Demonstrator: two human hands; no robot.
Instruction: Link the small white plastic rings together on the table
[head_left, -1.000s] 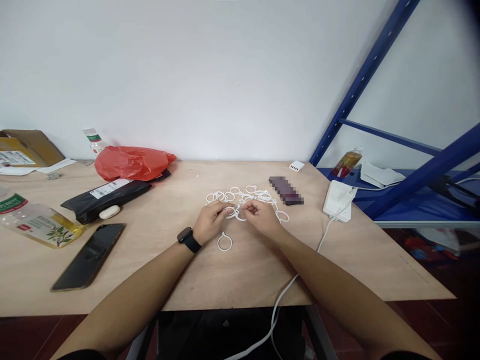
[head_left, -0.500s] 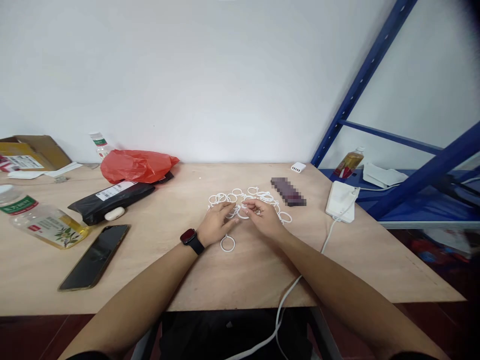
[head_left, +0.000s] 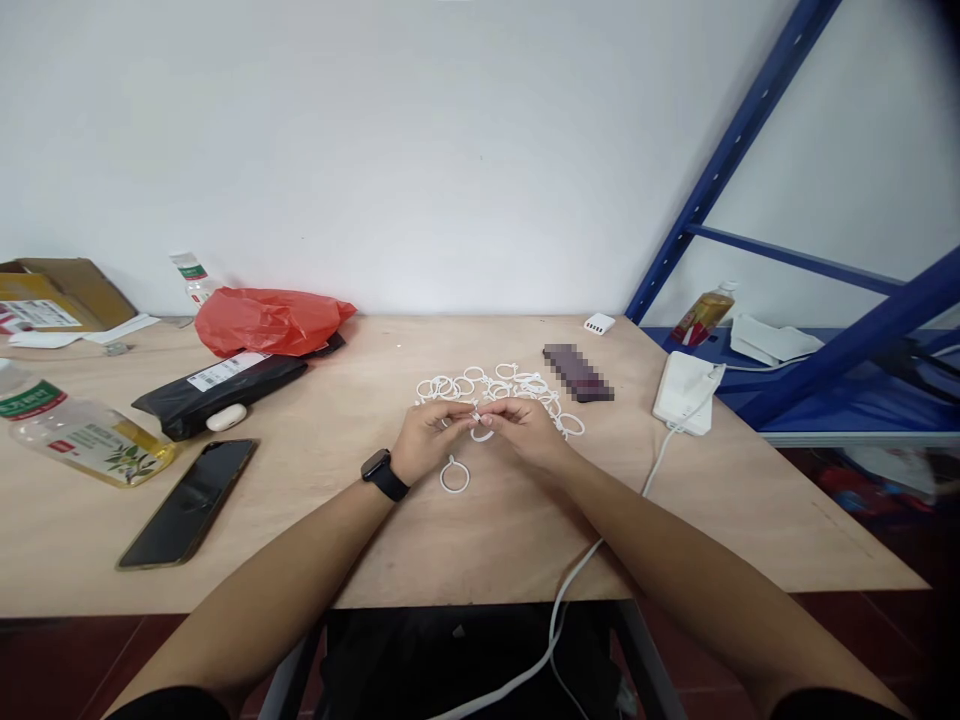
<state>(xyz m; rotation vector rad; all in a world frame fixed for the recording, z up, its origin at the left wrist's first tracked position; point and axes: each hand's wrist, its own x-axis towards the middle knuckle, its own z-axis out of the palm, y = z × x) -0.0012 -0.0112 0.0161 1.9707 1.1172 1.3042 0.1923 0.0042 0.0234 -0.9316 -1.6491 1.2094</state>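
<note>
My left hand (head_left: pixel 429 437), with a black watch on the wrist, and my right hand (head_left: pixel 525 430) meet at the middle of the wooden table (head_left: pixel 465 540). Both pinch one white plastic ring (head_left: pixel 481 428) between their fingertips. Just behind them lies a heap of several white rings (head_left: pixel 501 386). A single white ring (head_left: pixel 454 475) lies flat on the table right in front of my left hand.
At left lie a black phone (head_left: pixel 189 502), a tipped bottle (head_left: pixel 82 435), a black parcel (head_left: pixel 221 390) and a red bag (head_left: pixel 266 320). At right are a dark blurred block (head_left: pixel 577 373), a white charger (head_left: pixel 682 393) with its cable, and blue shelving (head_left: pixel 825 340).
My left fingers, spread half a second ago, have closed into a pinch on the ring against my right fingertips. The view shifted slightly.
</note>
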